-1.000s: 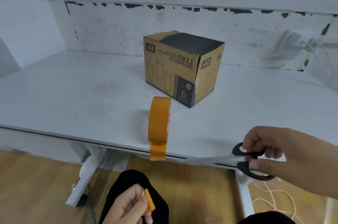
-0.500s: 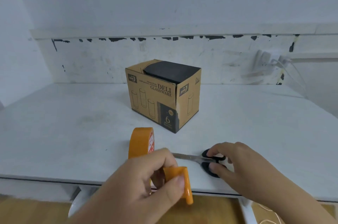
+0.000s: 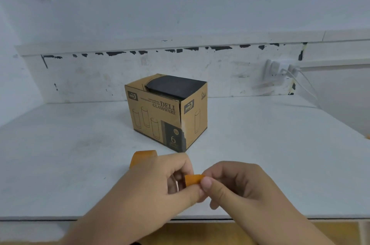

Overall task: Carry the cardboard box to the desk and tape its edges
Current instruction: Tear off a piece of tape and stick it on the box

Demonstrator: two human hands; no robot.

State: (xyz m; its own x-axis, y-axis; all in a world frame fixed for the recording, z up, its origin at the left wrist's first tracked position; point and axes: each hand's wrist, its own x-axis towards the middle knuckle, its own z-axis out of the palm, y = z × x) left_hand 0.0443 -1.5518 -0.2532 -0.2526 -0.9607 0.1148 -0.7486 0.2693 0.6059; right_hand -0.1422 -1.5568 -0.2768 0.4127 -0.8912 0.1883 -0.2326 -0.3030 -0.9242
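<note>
While both pinch an orange tape strip [image 3: 192, 179] — left hand [image 3: 158, 182], right hand [image 3: 236, 184], cardboard box [image 3: 160, 116] behind.

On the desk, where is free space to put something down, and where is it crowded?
Free: the desk left of the cardboard box, and the wide patch right of it toward the wall cables. Crowded: the front edge, where both hands hold the tape strip beside the tape roll.
</note>
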